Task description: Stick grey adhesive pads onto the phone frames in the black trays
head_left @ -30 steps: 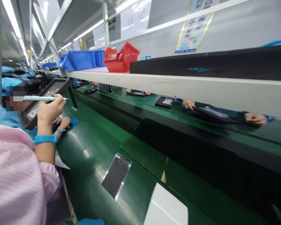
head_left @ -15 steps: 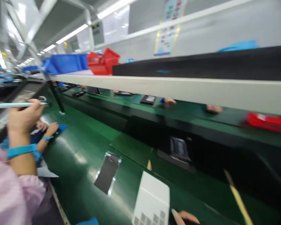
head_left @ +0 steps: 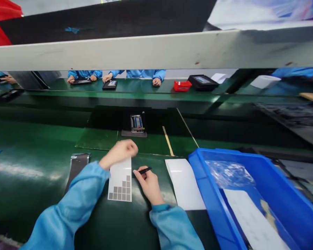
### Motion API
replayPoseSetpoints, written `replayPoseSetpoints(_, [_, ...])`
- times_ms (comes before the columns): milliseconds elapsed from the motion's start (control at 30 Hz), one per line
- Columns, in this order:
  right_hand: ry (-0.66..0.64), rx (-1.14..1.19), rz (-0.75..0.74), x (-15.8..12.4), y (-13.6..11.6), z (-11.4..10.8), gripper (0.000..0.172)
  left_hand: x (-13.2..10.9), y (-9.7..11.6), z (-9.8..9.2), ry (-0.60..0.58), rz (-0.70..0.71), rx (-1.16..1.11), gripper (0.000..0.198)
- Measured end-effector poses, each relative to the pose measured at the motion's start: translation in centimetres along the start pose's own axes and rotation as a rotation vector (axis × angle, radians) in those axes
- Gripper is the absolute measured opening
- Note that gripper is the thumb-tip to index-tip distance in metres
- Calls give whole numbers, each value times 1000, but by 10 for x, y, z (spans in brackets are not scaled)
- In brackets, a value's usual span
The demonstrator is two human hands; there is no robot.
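My left hand (head_left: pixel 120 152) rests with curled fingers on the top edge of a white sticker sheet (head_left: pixel 120 180) that carries rows of small grey squares. My right hand (head_left: pixel 148 182) lies just right of the sheet and pinches thin black tweezers (head_left: pixel 143 170), tip pointing up and right. Both arms wear light blue sleeves. Beyond my hands a phone-like device (head_left: pixel 137 123) lies on a dark pad on the green belt (head_left: pixel 36 166).
A blue bin (head_left: pixel 273 180) with a plastic bag and paper stands at the right. A white sheet (head_left: pixel 184 184) lies beside it, a grey film strip (head_left: pixel 77 166) at the left. Across the line, other workers' hands (head_left: pixel 156 82) rest near devices and a red tray (head_left: pixel 182 85). A shelf (head_left: pixel 156 52) hangs overhead.
The view swung from the neighbour on the left to the spot in front of me. My two hands have come into view at the sticker sheet; the right one holds tweezers.
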State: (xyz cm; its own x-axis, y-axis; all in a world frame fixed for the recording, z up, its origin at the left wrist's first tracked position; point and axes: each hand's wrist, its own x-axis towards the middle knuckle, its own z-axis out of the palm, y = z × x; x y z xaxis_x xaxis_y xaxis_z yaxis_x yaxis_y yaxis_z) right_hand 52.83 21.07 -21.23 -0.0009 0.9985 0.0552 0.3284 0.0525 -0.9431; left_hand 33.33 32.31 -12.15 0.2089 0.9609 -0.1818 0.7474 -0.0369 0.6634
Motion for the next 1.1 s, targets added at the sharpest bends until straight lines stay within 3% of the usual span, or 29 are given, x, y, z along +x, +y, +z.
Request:
replayPoseSetpoints(100, [4, 25, -6, 0, -2, -1, 40, 45, 4, 13, 202, -170, 98, 38])
replayPoseSetpoints(200, [2, 52, 1, -1, -5, -1, 38, 84, -4, 16, 315, -279, 155, 38])
replayPoseSetpoints(300, [0, 84, 13, -2, -6, -2, 36, 105, -15, 16, 347, -311, 150, 37])
replayPoseSetpoints(400, [14, 131, 35, -3, -4, -4, 37, 111, -27, 5, 357, -302, 97, 39])
replayPoseSetpoints(600, [107, 347, 90, 2, 3, -6, 42, 93, -50, -49, 256, -121, -84, 32])
replayPoseSetpoints(733, [201, 527, 180, 14, -1, -20, 47, 64, -53, -83, 54, 20, -233, 34])
replayPoseSetpoints(800, [160, 614, 246, 16, -9, -30, 51, 51, -46, -95, -70, 74, -277, 36])
replayPoseSetpoints(900, [13, 890, 401, 7, -24, -37, 54, 39, -29, -103, -233, 134, -286, 33])
replayPoseSetpoints(967, [-32, 1023, 476, -8, -33, -31, 44, 34, -16, -104, -296, 158, -276, 32])
replayPoseSetpoints(1033, [-8, 1037, 504, -27, -40, -20, 45, 29, -8, -101, -281, 166, -272, 36])
replayPoseSetpoints(1100, [30, 1030, 512, -47, -44, -6, 54, 19, -5, -97, -190, 143, -270, 47])
